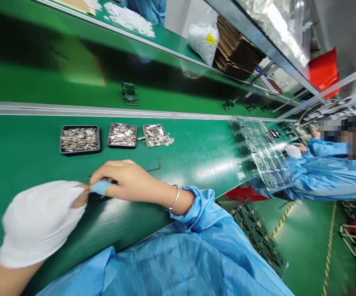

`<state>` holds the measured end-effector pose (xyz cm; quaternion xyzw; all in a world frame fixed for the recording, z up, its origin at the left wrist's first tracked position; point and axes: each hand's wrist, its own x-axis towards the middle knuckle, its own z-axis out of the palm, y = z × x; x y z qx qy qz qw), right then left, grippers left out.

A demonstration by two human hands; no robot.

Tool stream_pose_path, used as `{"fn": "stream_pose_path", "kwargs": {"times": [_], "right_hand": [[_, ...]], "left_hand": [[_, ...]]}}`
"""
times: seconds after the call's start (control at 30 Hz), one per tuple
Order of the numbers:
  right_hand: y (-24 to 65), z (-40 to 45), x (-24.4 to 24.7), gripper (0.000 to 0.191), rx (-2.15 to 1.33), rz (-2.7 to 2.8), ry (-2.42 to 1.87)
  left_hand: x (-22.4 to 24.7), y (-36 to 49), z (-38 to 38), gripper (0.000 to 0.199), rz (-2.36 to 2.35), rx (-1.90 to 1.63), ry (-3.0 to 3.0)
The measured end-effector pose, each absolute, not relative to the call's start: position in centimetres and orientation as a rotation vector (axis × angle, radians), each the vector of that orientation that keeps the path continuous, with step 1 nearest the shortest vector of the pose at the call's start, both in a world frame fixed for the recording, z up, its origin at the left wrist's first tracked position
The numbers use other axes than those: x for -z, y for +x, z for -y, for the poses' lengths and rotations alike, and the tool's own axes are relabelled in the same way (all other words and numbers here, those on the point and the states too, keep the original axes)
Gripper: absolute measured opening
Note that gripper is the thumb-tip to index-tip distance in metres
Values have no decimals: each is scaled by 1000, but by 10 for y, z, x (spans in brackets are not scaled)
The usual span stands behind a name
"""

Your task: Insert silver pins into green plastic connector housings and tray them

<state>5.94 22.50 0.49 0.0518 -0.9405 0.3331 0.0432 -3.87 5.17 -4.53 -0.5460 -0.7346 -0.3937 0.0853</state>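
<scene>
Working from the head view only: the left hand (40,222), in a white glove, and the bare right hand (125,181) meet over the green bench (196,160), fingertips nearly touching. The right thumb wears a blue finger cot (100,187); its fingers are curled together, pinched down on a small dark part (102,197) that lies mostly hidden beneath them, on the bench surface. Whether the gloved fingers grip the same part I cannot tell; they are bunched, tips pointing toward the right thumb. Judgement: the pinch is best kept low and steady, with the part flat against the bench so it does not twist between the two hands. Right wrist is flat, forearm (196,218) in a blue sleeve, a bracelet (174,199) at the wrist. Beyond the fingertips, well apart, sit three small trays of metal pieces (79,139); a thin bent metal tool (155,167) lies just past the right knuckles. A co-worker (326,172) in blue works further along.
</scene>
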Motion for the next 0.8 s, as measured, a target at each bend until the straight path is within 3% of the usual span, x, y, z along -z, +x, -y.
{"fn": "stream_pose_path", "kwargs": {"times": [0.1,0.23,0.27,0.37,0.4,0.5,0.6,0.8], "right_hand": [[64,-230,-8,15,-1244,2789,301],[69,-238,-5,12,-1353,2667,269],[69,-241,-4,11,-1353,2631,194],[70,-251,-1,10,-1331,2542,-55],[70,-253,0,10,-1313,2541,-100],[70,-254,6,10,-1213,2627,-74],[69,-248,12,11,-1092,2698,29],[68,-245,20,13,-1007,2752,154]], "left_hand": [[27,-36,-59,17,1973,896,-1728],[26,-33,-63,7,1989,1085,-1675],[29,-32,-63,12,2060,1164,-1578],[42,-28,-63,67,2357,1278,-1462],[47,-27,-64,76,2473,1272,-1489],[56,-25,-70,64,2732,1259,-1506],[55,-24,-74,47,2684,1372,-1519],[47,-23,-71,42,2482,1379,-1589]]}}
